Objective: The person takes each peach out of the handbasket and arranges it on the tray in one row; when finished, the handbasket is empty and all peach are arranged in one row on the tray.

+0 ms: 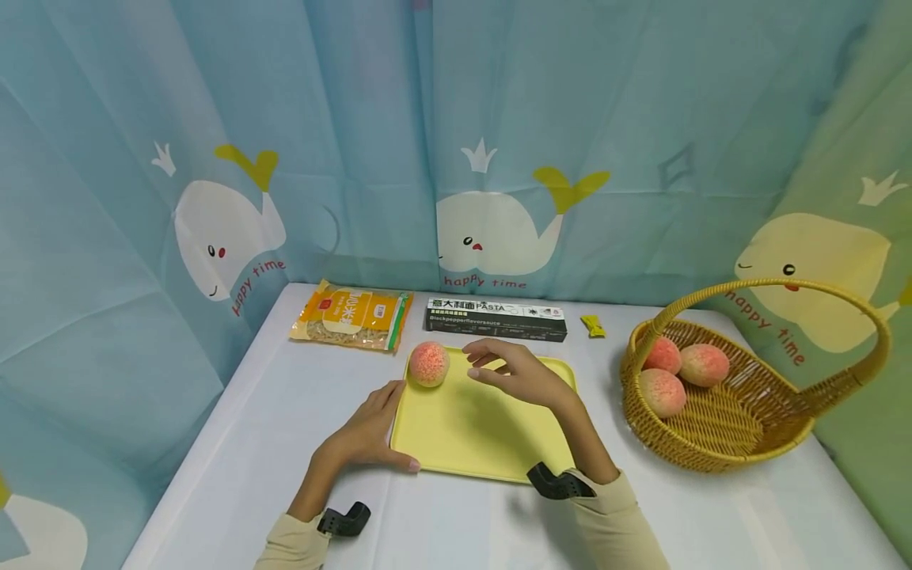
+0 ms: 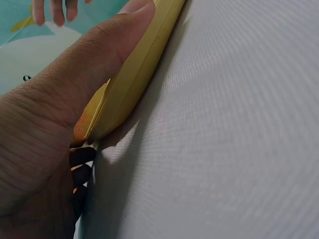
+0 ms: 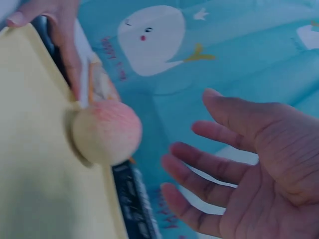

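A yellow tray lies on the white table, with one pink-and-cream peach in its far left corner. My left hand rests against the tray's near left corner, fingers along the left side and thumb at the near edge. In the left wrist view that thumb lies along the yellow rim. My right hand hovers over the tray, right of the peach, its fingers loosely bent with nothing between them. The right wrist view shows the peach apart from the right hand.
At the right stands a wicker basket with a tall handle and three peaches inside. Behind the tray are a bag of dried food, a black pasta box and a small yellow packet. A blue whale-print curtain hangs behind.
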`<act>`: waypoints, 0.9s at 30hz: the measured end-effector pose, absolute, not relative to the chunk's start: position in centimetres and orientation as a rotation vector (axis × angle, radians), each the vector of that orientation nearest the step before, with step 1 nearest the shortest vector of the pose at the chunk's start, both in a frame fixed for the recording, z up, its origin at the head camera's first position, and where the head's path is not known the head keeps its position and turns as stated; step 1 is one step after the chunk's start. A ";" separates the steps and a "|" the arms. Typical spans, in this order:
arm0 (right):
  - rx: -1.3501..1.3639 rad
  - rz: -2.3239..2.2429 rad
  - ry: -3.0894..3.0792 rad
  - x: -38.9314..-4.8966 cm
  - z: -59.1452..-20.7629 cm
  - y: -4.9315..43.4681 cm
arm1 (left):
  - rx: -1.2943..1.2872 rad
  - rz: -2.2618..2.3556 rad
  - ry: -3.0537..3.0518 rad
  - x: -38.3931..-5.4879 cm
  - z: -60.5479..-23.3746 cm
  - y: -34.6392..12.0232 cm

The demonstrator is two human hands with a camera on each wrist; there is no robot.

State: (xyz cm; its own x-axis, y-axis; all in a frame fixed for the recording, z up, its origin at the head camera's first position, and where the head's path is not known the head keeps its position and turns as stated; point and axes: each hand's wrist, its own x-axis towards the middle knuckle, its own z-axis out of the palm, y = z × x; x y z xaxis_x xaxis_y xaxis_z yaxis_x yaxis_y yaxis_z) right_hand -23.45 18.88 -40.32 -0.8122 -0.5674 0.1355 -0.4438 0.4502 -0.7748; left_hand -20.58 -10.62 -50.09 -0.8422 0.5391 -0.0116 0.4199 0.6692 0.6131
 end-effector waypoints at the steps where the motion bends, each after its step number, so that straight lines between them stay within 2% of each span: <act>1: -0.905 -1.289 2.545 -23.2 -40.0 19.3 | 0.781 0.915 2.692 -20.6 -50.1 -10.6; 15: -0.979 -1.120 2.515 -19.5 -36.2 26.1 | 0.797 0.917 2.690 -20.7 -50.4 -10.6; 27: -0.836 -0.993 2.491 -16.6 -34.7 33.2 | 0.779 0.913 2.701 -20.6 -50.4 -10.5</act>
State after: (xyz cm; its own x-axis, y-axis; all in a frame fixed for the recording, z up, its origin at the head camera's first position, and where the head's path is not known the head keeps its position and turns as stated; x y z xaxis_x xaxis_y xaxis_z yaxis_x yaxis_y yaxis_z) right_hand -16.57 33.16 -34.66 -0.7730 -0.6287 -0.0848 -0.3979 0.5847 -0.7070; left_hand -20.56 -10.50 -50.38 -0.8450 0.5347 -0.0070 0.4207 0.6728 0.6085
